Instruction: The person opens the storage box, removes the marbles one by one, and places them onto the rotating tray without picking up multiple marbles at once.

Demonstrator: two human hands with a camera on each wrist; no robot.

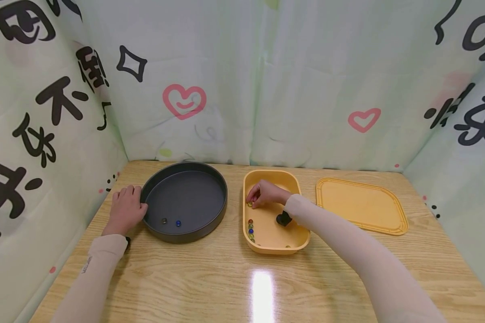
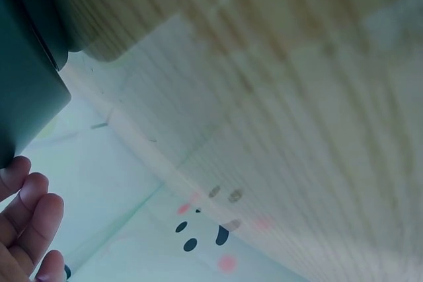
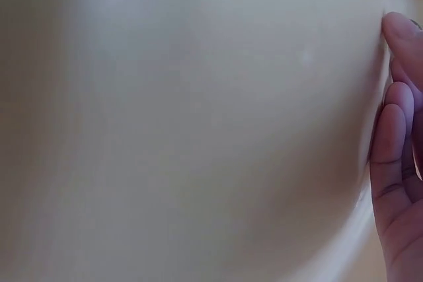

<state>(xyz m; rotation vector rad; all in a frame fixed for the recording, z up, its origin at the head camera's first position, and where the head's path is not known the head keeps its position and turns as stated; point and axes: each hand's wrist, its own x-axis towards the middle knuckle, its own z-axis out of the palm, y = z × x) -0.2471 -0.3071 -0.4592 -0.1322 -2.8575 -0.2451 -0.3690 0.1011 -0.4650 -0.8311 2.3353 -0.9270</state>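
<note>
My left hand (image 1: 124,207) holds the left side of a round black pan (image 1: 186,197), its thumb at the rim. In the left wrist view, fingers (image 2: 36,222) bend beside the pan's dark outer wall (image 2: 26,77). Two marbles, one brown and one blue marble (image 1: 178,223), lie in the pan. My right hand (image 1: 266,194) reaches into a yellow bin (image 1: 275,249) and pinches a yellowish marble (image 1: 249,204) by its left wall. More marbles (image 1: 251,231) line that wall nearer me. The right wrist view shows fingers (image 3: 390,143) against the bin wall, the marble unclear.
A flat yellow lid (image 1: 361,206) lies right of the bin, partly behind the right sleeve. The wooden table (image 1: 194,282) ends at a printed curtain (image 1: 234,89) at the back and sides. Another marble lies near the bin's front edge.
</note>
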